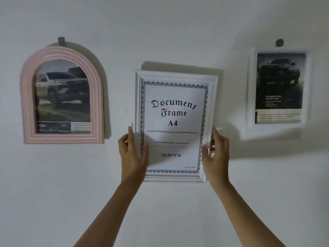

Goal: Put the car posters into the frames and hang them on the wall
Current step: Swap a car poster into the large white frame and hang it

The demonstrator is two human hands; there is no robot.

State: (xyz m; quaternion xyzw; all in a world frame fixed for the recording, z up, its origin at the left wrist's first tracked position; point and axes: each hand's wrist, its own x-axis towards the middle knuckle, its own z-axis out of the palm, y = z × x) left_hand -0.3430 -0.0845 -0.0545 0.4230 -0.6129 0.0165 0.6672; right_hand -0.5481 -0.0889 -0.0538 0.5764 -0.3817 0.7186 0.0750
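Hands raised, arms reaching up, I am gripping the white document frame (pixel 178 76): left hand (pixel 132 154) on its left edge, right hand (pixel 216 154) on its right, thumbs in front. It is holding its printed A4 insert (pixel 173 122). It is sitting between the pink arched frame (pixel 26 97) and the plain white frame (pixel 251 86), which are hanging with the pale-truck poster (pixel 62 97) and the dark-truck poster (pixel 280 82) inside.

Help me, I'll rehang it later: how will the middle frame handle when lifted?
The middle frame probably stays stiff: its moulded border runs straight. Likely light, since the left hand and right hand hold only its lower sides. It could tip if released; no hook shows above it.
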